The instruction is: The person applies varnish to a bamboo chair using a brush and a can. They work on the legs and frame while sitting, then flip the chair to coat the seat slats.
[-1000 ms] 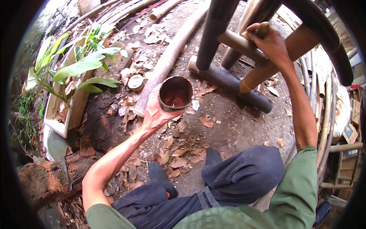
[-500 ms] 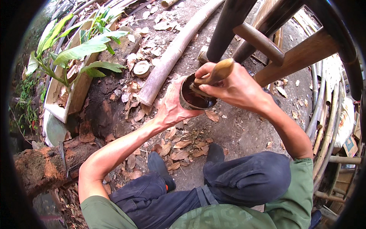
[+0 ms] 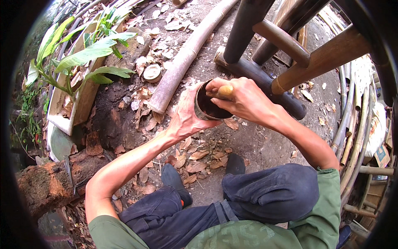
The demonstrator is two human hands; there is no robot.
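In the middle of the view my left hand is wrapped round the near left side of a round, open can and holds it above the ground. Dark brown matter coats its inside; whether it is liquid is hard to tell. My right hand grips a paintbrush by its pale wooden handle, whose end points up toward me. The brush end is down inside the can, hidden by my fingers and the rim.
Beyond my right hand stands a dark-stained bamboo frame. A thick bamboo pole lies on the leaf-strewn ground. A leafy plant and a log are on the left. Bamboo poles lie at the right.
My right hand has gone lower with the paintbrush, deeper into the can, and the handle has tipped upright toward me. My left hand and the can have barely moved.
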